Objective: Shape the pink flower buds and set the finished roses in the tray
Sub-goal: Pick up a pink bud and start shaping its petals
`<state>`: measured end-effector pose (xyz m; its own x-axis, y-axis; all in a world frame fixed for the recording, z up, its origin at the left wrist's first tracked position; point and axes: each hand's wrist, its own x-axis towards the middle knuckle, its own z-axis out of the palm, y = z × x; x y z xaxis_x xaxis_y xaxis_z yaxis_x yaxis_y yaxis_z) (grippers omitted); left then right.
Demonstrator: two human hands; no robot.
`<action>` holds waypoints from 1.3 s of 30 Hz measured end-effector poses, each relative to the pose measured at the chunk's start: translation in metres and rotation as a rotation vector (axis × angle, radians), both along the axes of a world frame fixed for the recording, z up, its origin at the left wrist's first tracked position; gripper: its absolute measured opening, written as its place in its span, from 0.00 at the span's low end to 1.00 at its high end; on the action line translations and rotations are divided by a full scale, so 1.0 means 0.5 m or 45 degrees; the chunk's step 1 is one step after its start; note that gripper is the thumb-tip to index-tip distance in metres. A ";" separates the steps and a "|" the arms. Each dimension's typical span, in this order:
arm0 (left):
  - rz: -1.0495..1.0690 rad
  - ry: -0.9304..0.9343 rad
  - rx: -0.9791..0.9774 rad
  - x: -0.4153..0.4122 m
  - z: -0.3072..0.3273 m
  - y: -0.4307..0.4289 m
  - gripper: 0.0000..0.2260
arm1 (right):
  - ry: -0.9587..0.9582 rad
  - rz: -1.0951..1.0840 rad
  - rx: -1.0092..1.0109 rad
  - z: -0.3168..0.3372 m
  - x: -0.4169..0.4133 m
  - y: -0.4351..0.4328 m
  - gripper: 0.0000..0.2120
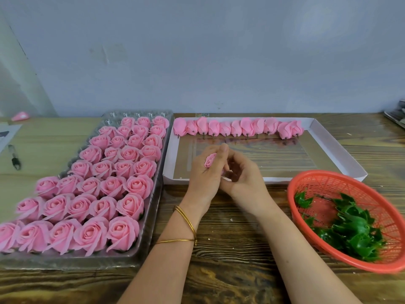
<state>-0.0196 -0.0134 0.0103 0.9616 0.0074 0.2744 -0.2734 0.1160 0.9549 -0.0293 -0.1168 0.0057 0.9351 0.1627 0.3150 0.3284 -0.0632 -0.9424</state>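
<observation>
The left hand grips a small pink petalled bud mid-frame; the right hand curls alongside, hold unclear. Probably light, crushable: pinch its base.

Left hand holds a pink bud, right hand curled just beside.

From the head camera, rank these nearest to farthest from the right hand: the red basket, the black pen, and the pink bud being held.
1. Pink bud, held in the left hand, just beside the right hand.
2. Red basket, on the table to the right.
3. Black pen, far left, beyond the tray of roses.
</observation>
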 end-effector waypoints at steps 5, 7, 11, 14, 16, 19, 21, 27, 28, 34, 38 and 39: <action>-0.035 0.016 0.050 -0.001 0.001 -0.001 0.13 | -0.018 -0.070 -0.027 -0.004 0.000 0.002 0.15; -0.039 0.016 0.030 -0.003 0.001 0.000 0.13 | -0.023 -0.051 -0.022 0.000 -0.002 0.002 0.17; -0.034 -0.025 0.029 -0.002 0.000 0.002 0.11 | -0.083 0.042 -0.007 0.010 -0.006 0.001 0.26; -0.025 -0.044 0.042 0.000 -0.003 0.004 0.12 | -0.061 0.087 0.021 0.014 -0.007 0.000 0.28; -0.021 -0.048 0.056 -0.001 -0.003 0.005 0.11 | -0.046 0.088 0.016 0.016 -0.008 -0.001 0.27; -0.018 -0.032 0.064 -0.002 -0.002 0.003 0.10 | -0.035 0.052 -0.014 0.013 -0.007 -0.002 0.23; -0.008 -0.014 0.043 -0.002 -0.004 0.001 0.13 | -0.019 0.009 -0.020 0.008 -0.005 -0.002 0.18; -0.016 0.110 -0.052 0.001 -0.004 0.000 0.21 | 0.039 -0.030 0.036 -0.001 -0.002 0.002 0.19; -0.017 0.112 -0.054 0.001 -0.004 0.000 0.20 | 0.034 -0.019 0.038 0.000 -0.002 0.003 0.19; -0.027 -0.022 -0.002 0.002 0.000 0.005 0.07 | -0.023 0.054 0.007 0.010 -0.005 0.000 0.20; -0.028 -0.063 0.007 0.001 0.001 0.006 0.07 | -0.022 0.093 0.012 0.014 -0.007 -0.001 0.22; -0.033 -0.069 -0.002 0.001 0.000 0.006 0.07 | -0.015 0.095 0.015 0.013 -0.007 -0.001 0.21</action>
